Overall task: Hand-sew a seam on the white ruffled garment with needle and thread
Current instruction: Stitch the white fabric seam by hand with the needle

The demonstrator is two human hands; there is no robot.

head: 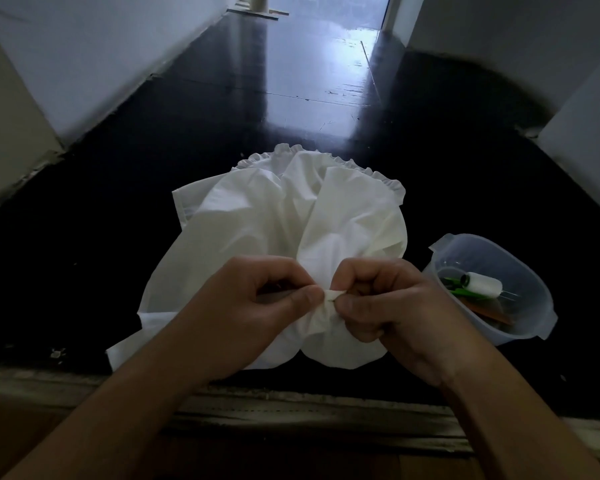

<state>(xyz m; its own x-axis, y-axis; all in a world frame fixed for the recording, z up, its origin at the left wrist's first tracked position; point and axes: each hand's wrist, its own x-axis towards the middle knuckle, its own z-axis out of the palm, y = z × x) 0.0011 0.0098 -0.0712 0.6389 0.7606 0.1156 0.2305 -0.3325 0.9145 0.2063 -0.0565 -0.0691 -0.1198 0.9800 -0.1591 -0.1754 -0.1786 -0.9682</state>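
The white ruffled garment (267,216) lies bunched on the dark floor in front of me, its frilled edge at the far side. My left hand (257,306) pinches a small fold of the near edge between thumb and fingers. My right hand (385,303) pinches the same fold from the right, fingers curled, the two hands almost touching. I cannot make out a needle or thread between the fingers. A white thread spool (484,285) lies in a bowl to the right.
A clear plastic bowl (534,317) stands on the floor at the right, holding the spool, green-handled items and an orange piece. A worn wooden threshold (291,410) runs under my forearms. White walls flank the glossy dark floor (291,81).
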